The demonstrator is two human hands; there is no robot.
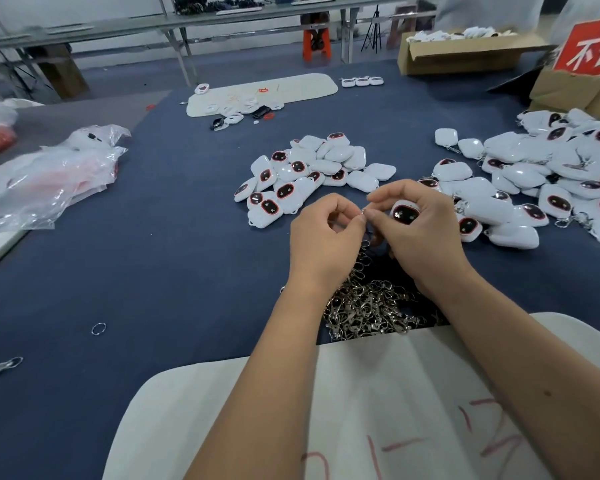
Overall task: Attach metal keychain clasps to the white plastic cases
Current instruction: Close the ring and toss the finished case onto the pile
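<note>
Your right hand point(420, 230) grips a white case point(405, 213); your left hand point(326, 233) pinches a small metal ring point(363, 212) beside it, above the clasp pile point(368, 306) on the desk point(187, 271).

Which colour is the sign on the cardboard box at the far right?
The sign is red with white characters, seen in the head view.

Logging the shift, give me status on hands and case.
Left hand pinches small metal ring. Right hand grips white plastic case, fingertips at ring. Nothing blocking.
</note>
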